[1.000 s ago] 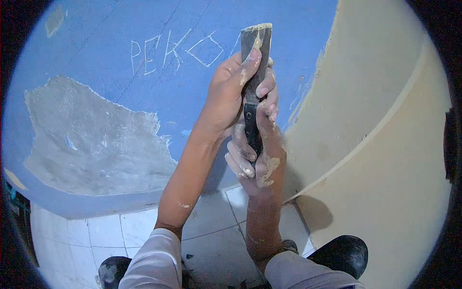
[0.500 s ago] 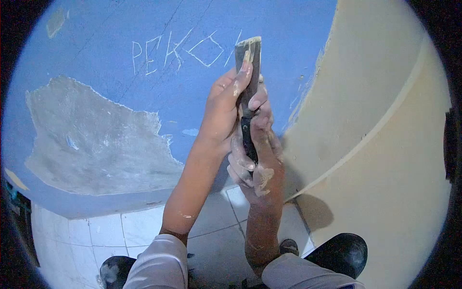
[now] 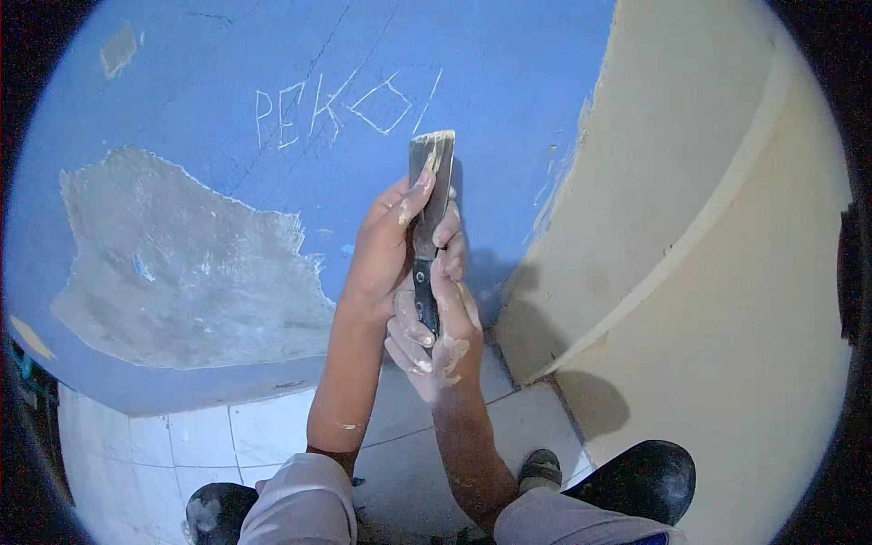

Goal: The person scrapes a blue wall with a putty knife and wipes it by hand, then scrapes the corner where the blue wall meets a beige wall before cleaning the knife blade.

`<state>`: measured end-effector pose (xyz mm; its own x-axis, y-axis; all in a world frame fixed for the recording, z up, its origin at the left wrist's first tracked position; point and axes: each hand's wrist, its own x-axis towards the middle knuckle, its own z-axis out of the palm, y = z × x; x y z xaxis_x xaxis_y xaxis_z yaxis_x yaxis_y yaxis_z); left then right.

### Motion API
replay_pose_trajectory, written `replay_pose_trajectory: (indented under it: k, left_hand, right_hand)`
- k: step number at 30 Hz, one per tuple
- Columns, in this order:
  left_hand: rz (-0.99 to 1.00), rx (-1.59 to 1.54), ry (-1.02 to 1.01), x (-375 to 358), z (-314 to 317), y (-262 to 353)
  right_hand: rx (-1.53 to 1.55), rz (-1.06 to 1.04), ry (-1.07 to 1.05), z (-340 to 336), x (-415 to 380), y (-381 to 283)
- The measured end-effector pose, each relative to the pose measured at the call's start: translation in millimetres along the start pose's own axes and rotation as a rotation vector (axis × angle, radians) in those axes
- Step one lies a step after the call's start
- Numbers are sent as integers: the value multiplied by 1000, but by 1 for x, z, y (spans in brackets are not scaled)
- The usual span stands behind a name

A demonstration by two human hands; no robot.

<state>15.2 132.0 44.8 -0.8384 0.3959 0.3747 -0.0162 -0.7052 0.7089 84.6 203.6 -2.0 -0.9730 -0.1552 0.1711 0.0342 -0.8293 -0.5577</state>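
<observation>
A putty knife [image 3: 431, 216] is held upright in front of the blue wall [image 3: 509, 100], with pale paste along its blade tip. My right hand [image 3: 451, 331], dusted white, is wrapped round its black handle. My left hand [image 3: 377, 245] grips the metal blade, its paste-smeared thumb pressed flat on the face. Part of the fingers is hidden behind the knife.
Scratched white letters mark the blue wall above the hands. To the left is a bare grey patch [image 3: 191, 272]. A beige wall [image 3: 727, 318] rises at right. White floor tiles [image 3: 204, 436] and dark footwear [image 3: 640, 481] lie below.
Both hands and the putty knife have moved down and slightly left, away from the scratched letters. The grip on the knife looks much the same.
</observation>
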Motion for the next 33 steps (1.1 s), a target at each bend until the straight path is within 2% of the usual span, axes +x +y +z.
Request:
replay_pose_trajectory:
  k: [3, 6, 9, 12, 19, 24, 31, 33]
  left_hand:
    - [25, 233, 127, -8, 12, 0]
    - [69, 343, 1, -5, -2, -5]
    - [55, 344, 59, -6, -3, 4]
    - [46, 403, 32, 2, -5, 5]
    - [54, 299, -4, 11, -2, 14]
    - [26, 338, 62, 11, 1, 18]
    - [43, 352, 86, 14, -4, 18]
    - [7, 319, 67, 11, 2, 21]
  right_hand:
    - [-43, -47, 9, 4, -1, 7]
    - [-46, -71, -20, 5, 0, 8]
    - [6, -74, -39, 10, 3, 4]
    - [74, -64, -91, 11, 10, 3]
    - [101, -70, -136, 14, 19, 2]
    - [97, -61, -10, 29, 16, -1]
    - [154, -59, -70, 27, 17, 10]
    - [158, -39, -22, 32, 15, 9]
